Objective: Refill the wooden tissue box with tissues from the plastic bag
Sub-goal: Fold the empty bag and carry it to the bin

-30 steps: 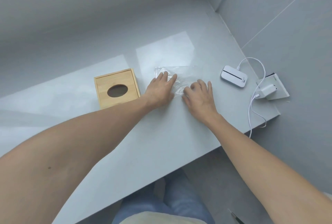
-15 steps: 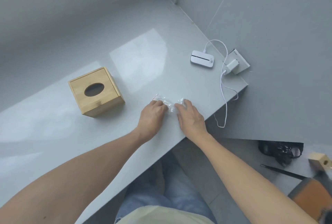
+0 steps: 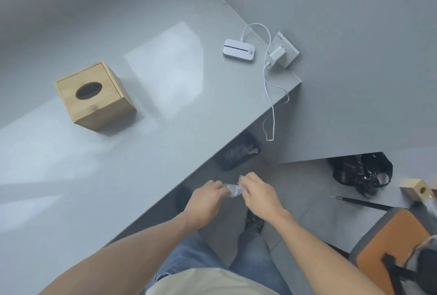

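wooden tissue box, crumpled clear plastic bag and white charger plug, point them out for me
square wooden tissue box (image 3: 94, 96), head view, on its top face beside the oval opening
crumpled clear plastic bag (image 3: 233, 191), head view, on the bunched middle between both hands
white charger plug (image 3: 277, 54), head view, on the plug body

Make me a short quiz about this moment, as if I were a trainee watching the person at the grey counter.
1. True or false: the wooden tissue box has tissues sticking out of its oval hole.
2. What do the left hand and right hand hold between them? A) the white device B) a crumpled clear plastic bag C) the charger cable
3. Fill in: the hands are past the counter edge, above the ____.

Key:
1. False; the hole looks dark, with nothing poking out.
2. B; the crumpled clear plastic bag is pinched by both hands, while the white device lies on the counter.
3. Floor.
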